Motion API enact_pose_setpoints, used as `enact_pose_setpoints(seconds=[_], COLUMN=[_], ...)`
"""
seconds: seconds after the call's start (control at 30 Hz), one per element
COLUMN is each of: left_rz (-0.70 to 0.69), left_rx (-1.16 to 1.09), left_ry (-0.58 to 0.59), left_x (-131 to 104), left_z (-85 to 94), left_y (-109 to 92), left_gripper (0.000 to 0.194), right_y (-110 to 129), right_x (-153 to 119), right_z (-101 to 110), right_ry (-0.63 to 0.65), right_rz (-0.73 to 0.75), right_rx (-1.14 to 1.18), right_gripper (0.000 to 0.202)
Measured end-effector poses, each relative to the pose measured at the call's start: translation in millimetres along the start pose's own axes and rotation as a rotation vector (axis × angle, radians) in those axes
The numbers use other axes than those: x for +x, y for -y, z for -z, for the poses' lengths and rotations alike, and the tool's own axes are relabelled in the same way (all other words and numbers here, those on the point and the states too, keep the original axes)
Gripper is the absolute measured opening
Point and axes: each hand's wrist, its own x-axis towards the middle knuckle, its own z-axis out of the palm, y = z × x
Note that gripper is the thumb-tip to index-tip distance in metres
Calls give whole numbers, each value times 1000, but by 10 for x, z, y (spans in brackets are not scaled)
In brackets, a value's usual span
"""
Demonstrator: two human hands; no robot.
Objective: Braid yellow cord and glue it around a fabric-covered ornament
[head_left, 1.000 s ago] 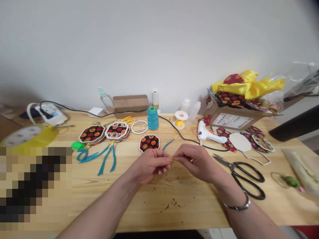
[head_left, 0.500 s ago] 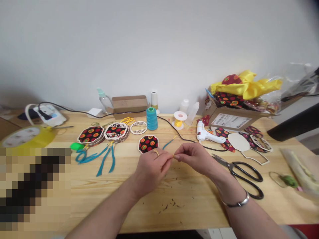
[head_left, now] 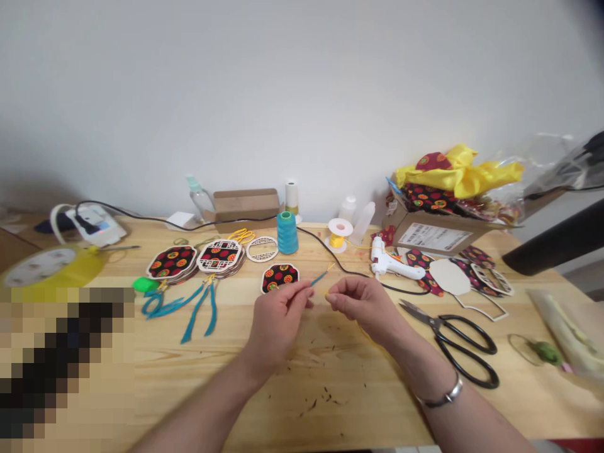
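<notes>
Spanning the scene, one pale wooden table (head_left: 368,402), dark scraps scattered on its near middle. Far right: one cardboard box (head_left: 481,234), labelled, heaped with patterned and yellow fabric. Far, left of centre: one small carton (head_left: 245,202), standing open. Near right: one pair of scissors (head_left: 436,323), black-handled, tips toward the far left, lying beside the right forearm.

Centre: one left hand (head_left: 278,314), thumb and fingers drawn together; whether anything sits between them cannot be told. Opposite, a little apart: one right hand (head_left: 363,305), wrist braceleted, thumb and forefinger pinching a thin yellow cord.

Right, beyond that hand: one white glue gun (head_left: 394,264). Left: two stacks of framed panels, one plain-faced (head_left: 172,261), one lattice-faced (head_left: 220,255), teal ribbons on the near side. Centre: one single patterned panel (head_left: 280,277), partly behind the left hand; beyond it, one teal thread cone (head_left: 287,234), upright. Right of the cone: one spool (head_left: 340,228), yellow-wound.

Smallest: one teal strip (head_left: 319,279), yellow-looped, at the left fingertips, contact unclear; and the yellow cord (head_left: 365,333), trailing below the right hand.
</notes>
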Motion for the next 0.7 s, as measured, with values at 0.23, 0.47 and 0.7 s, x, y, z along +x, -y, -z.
enact_pose_setpoints(seconds=[0.23, 0.47, 0.7], left_rz=[289, 344, 432], left_rx=[-262, -450, -636], left_ry=[182, 165, 148], left_x=[1, -17, -29], left_z=[-41, -97, -125], left_y=[-49, -10, 7], left_gripper=[20, 20, 23], right_y=[-45, -112, -166], right_x=[-41, -114, -123], right_z=[-119, -201, -227], right_ry=[-134, -239, -244], right_rz=[174, 467, 589], right_rx=[-190, -653, -758], right_gripper=[11, 15, 16])
